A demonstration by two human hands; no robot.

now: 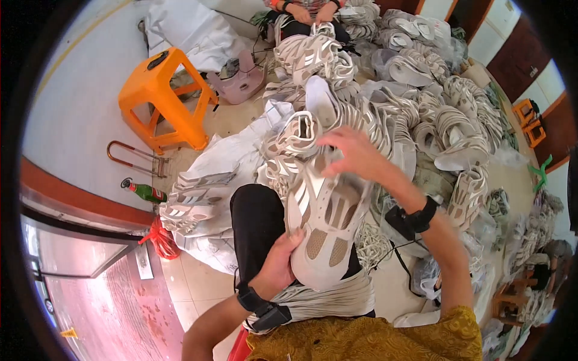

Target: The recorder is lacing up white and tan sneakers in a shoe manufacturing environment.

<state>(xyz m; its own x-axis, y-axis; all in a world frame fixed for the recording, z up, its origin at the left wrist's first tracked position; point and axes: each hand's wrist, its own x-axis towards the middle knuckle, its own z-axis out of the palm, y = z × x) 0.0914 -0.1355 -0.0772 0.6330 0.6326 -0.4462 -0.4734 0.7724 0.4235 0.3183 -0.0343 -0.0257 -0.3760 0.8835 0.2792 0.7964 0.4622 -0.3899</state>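
Head view: a pale shoe rests over the person's lap beside the black-clad knee, toe pointing near, and only the left hand seems to steady it, clasping the left edge of the toe with the thumb on top. If that grip loosened, the shoe would probably pivot or slip off the lap, since the right hand appears to give it little support. That hand is by the far end, its thumb and fingers spread apart (motion blur hides whether anything thin lies between them). Pale cords lie bundled across the lap just under the toe; a strand could catch on the shoe or on the left wrist's black strap and pull others loose. A careless elbow to the left might also topple the shoe stack on the white sack.

As for looks, the shoe is off-white with a broad, smooth toe, two tan mesh panels at the front and light stripes over a tan-grey side. Its throat gapes, with no lace that I can make out across it.
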